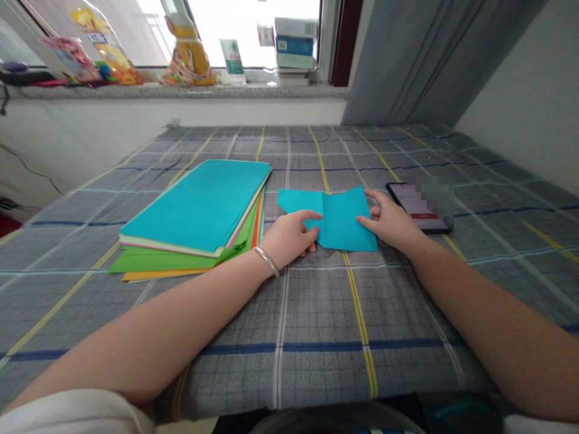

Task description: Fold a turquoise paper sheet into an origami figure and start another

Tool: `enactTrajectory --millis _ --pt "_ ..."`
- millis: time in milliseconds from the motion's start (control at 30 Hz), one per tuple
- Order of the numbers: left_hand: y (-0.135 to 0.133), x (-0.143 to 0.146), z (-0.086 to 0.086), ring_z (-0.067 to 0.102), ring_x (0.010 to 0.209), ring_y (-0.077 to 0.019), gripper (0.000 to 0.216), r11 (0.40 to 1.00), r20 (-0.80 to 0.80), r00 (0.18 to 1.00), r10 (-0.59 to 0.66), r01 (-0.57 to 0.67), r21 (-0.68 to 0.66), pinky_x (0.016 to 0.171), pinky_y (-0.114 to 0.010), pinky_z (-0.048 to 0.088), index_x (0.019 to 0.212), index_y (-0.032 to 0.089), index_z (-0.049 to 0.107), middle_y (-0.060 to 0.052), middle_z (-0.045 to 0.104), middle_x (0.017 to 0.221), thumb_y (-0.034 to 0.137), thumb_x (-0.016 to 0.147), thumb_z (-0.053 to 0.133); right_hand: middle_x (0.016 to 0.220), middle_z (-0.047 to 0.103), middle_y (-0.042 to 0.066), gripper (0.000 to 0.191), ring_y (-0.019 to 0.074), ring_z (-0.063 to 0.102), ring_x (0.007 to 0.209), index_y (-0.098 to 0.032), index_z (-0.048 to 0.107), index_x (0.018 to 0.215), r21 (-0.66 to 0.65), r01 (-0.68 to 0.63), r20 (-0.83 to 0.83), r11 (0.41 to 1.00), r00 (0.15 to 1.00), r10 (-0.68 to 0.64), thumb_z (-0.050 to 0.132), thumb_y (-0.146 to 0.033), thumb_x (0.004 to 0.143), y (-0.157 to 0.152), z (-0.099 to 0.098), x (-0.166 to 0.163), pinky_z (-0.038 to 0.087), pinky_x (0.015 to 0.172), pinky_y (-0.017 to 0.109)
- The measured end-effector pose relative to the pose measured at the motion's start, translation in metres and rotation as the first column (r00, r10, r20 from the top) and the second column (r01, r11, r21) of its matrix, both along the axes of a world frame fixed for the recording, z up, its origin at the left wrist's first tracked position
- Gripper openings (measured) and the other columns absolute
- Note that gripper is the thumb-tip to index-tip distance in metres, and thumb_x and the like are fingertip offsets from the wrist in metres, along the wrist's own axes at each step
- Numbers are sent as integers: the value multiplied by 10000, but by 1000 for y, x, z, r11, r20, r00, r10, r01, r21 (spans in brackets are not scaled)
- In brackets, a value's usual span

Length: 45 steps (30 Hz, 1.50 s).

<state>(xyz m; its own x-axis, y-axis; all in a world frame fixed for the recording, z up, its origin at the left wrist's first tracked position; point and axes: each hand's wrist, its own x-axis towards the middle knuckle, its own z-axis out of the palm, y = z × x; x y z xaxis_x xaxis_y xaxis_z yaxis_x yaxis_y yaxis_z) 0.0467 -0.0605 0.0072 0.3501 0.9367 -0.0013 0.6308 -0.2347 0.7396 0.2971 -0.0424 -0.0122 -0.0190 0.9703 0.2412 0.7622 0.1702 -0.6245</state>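
A folded sheet of blue paper [347, 220] lies on the checked cloth in front of me, with an upright crease near its middle and slanted corners. My left hand [292, 236], a silver bangle at its wrist, is on the paper's left part. Its index finger reaches to the crease, the thumb is just below, and the other fingers curl under. At the right edge, my right hand [389, 220] grips the paper, thumb on top and index finger at the upper corner. The paper's lower left part is hidden behind my left hand.
Left of my hands sits a stack of coloured paper [199, 205], blue on top, with green and orange edges showing. A phone [420, 208] lies just beyond my right hand. Bottles, boxes [295, 45] and a tube [232, 58] line the windowsill [253, 91].
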Motion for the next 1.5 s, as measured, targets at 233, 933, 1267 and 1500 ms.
enactTrajectory --millis 233,933,1267,1500 --pt "10 -6 -9 619 853 -200 269 813 -240 971 -18 154 562 861 -379 490 1106 222 707 -48 691 902 275 911 529 713 685 0 722 191 624 603 -231 462 1415 4 -121 -28 993 992 121 706 -295 739 6 -8 5 450 525 298" --pt "5 -6 -12 163 1489 -393 675 917 -618 781 -95 310 251 1113 -735 121 1537 274 293 -125 223 1617 584 947 398 1277 633 82 525 264 636 1109 -301 667 1259 -62 -457 302 887 839 453 630 -141 760 2 8 34 542 929 425" --pt "6 -7 -9 110 1505 -368 691 916 -637 761 -122 333 223 1165 -648 115 1549 292 256 -111 170 1632 598 945 395 1459 519 -33 119 346 274 1455 -337 786 827 198 -579 463 791 766 445 698 -257 824 -11 29 18 244 1149 634" --pt "10 -8 -11 97 1510 -345 682 886 -656 726 -204 422 192 1199 -582 66 1555 276 243 -92 171 1634 586 964 385 1040 757 26 194 208 676 987 -263 759 934 -43 -611 242 791 761 601 593 -354 892 -16 31 7 494 916 357"
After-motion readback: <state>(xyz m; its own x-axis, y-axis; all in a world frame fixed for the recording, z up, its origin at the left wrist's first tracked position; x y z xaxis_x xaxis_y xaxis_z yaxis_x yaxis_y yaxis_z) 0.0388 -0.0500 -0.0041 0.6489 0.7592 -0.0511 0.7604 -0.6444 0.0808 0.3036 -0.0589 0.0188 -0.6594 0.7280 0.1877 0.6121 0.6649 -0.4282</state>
